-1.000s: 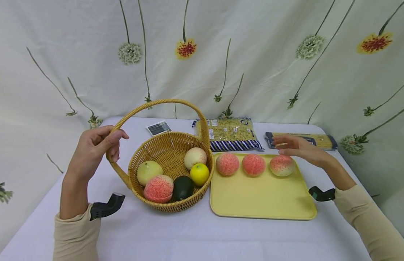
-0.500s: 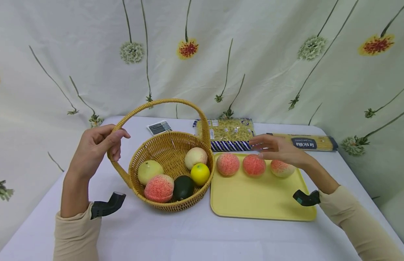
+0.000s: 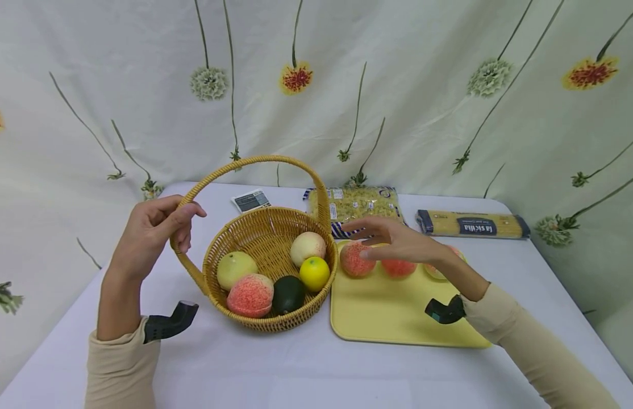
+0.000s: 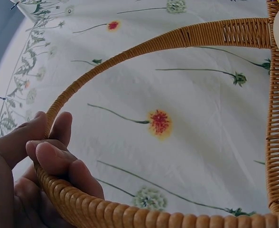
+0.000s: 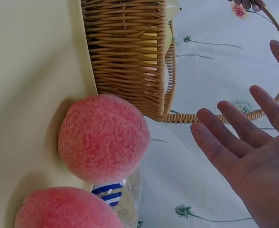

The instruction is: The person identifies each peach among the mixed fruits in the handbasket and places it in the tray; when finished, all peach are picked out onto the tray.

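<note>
Hanging behind the white-covered surface [image 3: 234, 375], a flower-printed cloth [image 3: 419, 85] fills the background; the right forearm [image 3: 462, 274] hides parts of the yellow tray [image 3: 378, 318] and mostly covers the far-right peach [image 3: 434, 272]; the left hand [image 3: 150, 233] curls round the handle [image 3: 275, 158] of the wicker basket [image 3: 267, 238], left of the tray; the right hand [image 3: 400, 242], fingers extended and relaxed, hovers near the leftmost peach [image 5: 104, 137], apart from it.
</note>
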Demonstrator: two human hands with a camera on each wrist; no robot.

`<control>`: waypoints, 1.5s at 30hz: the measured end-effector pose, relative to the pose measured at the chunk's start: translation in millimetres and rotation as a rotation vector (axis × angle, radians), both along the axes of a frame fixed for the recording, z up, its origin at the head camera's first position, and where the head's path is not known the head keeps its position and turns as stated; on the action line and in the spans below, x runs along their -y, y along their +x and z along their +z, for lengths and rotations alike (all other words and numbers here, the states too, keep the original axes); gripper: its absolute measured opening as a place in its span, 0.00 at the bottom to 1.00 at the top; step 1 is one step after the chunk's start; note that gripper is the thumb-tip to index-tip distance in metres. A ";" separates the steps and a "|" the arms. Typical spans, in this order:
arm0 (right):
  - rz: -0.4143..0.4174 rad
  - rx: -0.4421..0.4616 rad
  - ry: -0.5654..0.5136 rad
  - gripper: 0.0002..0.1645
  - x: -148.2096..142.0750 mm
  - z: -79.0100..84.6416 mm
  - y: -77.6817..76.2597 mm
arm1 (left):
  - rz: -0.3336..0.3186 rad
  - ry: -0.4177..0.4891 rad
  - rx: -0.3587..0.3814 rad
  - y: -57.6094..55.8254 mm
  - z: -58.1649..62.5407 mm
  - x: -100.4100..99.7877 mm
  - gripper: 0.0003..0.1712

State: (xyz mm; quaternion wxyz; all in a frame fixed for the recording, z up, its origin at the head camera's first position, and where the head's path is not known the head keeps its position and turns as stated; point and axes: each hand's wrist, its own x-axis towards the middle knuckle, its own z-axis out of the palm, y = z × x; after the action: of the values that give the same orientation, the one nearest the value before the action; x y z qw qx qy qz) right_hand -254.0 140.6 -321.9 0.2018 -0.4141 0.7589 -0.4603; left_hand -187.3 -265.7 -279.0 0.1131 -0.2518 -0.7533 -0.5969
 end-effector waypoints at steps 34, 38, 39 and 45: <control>0.325 -0.222 0.330 0.39 146.6 27.8 -12.2 | 0.001 0.007 0.007 0.3 0.3 1.2 0.07; 0.347 -0.244 0.388 0.38 159.7 26.6 -15.6 | 0.013 0.002 0.014 -0.1 -0.4 2.2 0.07; 0.355 -0.247 0.398 0.38 162.4 26.4 -16.5 | 0.001 0.011 0.010 -0.5 -0.8 2.4 0.07; 0.395 -0.223 0.445 0.39 174.5 28.2 -15.9 | -0.058 0.043 -0.001 -3.2 -3.3 3.5 0.07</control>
State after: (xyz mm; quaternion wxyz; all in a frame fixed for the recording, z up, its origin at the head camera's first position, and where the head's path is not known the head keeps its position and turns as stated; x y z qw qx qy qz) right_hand -269.9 -34.0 -293.7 0.2886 -0.5470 0.7633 -0.1867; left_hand -190.5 -269.1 -282.3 0.1016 -0.2712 -0.7325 -0.6160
